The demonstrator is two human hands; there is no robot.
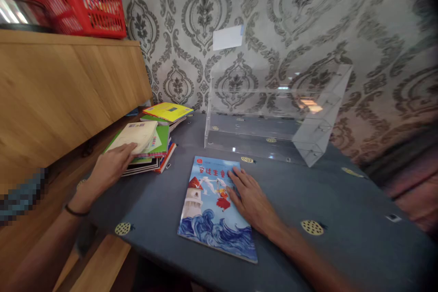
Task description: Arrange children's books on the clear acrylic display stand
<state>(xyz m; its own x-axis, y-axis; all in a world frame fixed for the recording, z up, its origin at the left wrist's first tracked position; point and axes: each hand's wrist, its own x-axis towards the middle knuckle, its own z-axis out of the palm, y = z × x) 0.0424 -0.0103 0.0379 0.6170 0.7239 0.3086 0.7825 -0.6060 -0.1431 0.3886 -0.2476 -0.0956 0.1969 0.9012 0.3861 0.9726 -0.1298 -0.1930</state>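
- Two bare hands are at work over a dark table [287, 264]; the left hand [114, 163] is at a pile of books, the right hand [252, 197] at a single blue book [207, 212].
- The left hand reaches forward with its fingers close together on a cream book [137, 132]; whether it pinches that book or only rests there, I cannot tell; a dark band [75, 210] circles the wrist.
- The right hand lies flat, fingers stretched out and slightly apart, over the right edge of the blue book.
- The blue book lies face up near the front edge of the table; its cover shows red writing, a red-roofed tower and curling waves.
- The cream book lies on a green book [163, 138] at the top of the pile; just behind is another stack, topped by a yellow book [167, 111].
- A clear rack [316, 134] stands farther back, beyond the blue book; patterned wallpaper [205, 13] rises behind it.
- At the left is a wooden cabinet [75, 77]; a red basket [97, 7] and a metal pot [20, 11] sit on top.
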